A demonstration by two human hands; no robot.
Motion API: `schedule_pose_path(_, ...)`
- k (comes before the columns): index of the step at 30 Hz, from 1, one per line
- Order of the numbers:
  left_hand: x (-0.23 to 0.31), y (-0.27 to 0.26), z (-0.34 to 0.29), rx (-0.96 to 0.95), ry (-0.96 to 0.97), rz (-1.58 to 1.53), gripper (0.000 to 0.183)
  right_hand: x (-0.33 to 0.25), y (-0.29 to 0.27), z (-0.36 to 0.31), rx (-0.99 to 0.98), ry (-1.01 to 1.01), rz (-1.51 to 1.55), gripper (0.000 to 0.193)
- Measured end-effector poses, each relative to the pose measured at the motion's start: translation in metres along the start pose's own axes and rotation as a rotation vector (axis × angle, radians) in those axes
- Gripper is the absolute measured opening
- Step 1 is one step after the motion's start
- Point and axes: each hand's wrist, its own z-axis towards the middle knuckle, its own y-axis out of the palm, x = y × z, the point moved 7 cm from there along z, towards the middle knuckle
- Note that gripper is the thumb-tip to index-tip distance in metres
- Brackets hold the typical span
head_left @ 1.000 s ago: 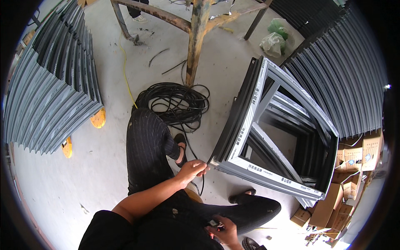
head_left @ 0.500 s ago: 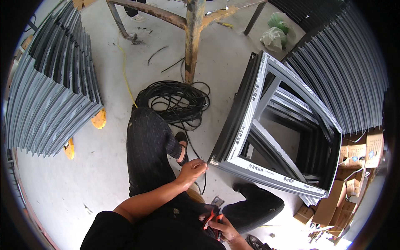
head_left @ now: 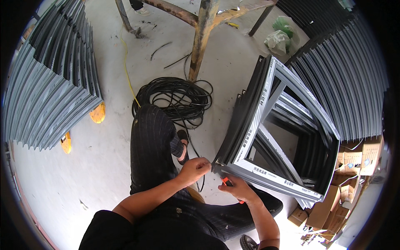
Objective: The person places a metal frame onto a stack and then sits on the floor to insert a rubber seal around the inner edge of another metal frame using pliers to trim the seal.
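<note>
My left hand [head_left: 195, 171] is closed in a pinch at the near-left corner of a dark grey window frame [head_left: 273, 175]. The black rubber strip [head_left: 192, 139] runs to these fingers and hangs in a loop below them; the pinched end is hardly visible. Just right of it, my right hand [head_left: 239, 189] is closed around orange-handled cutters [head_left: 227, 181]. Their head points at the same corner, partly lost against the dark frame. More frames lie stacked beneath the top one, which carries white printed film and a diagonal bar.
A coil of black strip [head_left: 175, 100] lies on the floor beyond my knee. A rusty metal stand [head_left: 202, 41] rises behind it. Frame stacks stand at left [head_left: 54, 91] and right [head_left: 333, 79]. Cardboard boxes [head_left: 329, 208] sit at lower right; a yellow cord [head_left: 127, 71] crosses the floor.
My right hand has lifted the cutters from my lap up to the frame's corner beside my left hand. The left hand keeps its pinch near the corner. The view has shifted slightly.
</note>
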Motion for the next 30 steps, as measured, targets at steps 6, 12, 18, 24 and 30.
schedule_pose_path(6,0.033,-0.010,-0.004,0.088,0.285,0.340,0.016,-0.009,-0.001,0.006,-0.005,-0.003,0.001,0.050)
schedule_pose_path(12,0.050,-0.008,-0.007,0.111,0.438,0.535,0.011,0.000,0.000,0.010,0.059,-0.048,-0.063,0.053)
schedule_pose_path(18,0.050,-0.008,-0.006,0.103,0.498,0.646,0.011,-0.003,0.001,0.009,0.080,0.010,-0.020,0.055)
schedule_pose_path(24,0.053,-0.004,-0.009,0.146,0.529,0.768,0.011,0.000,0.003,0.010,0.110,-0.023,0.006,0.054)
schedule_pose_path(30,0.051,-0.004,-0.009,0.156,0.565,0.780,0.010,-0.006,0.000,0.007,0.168,-0.062,-0.094,0.045)
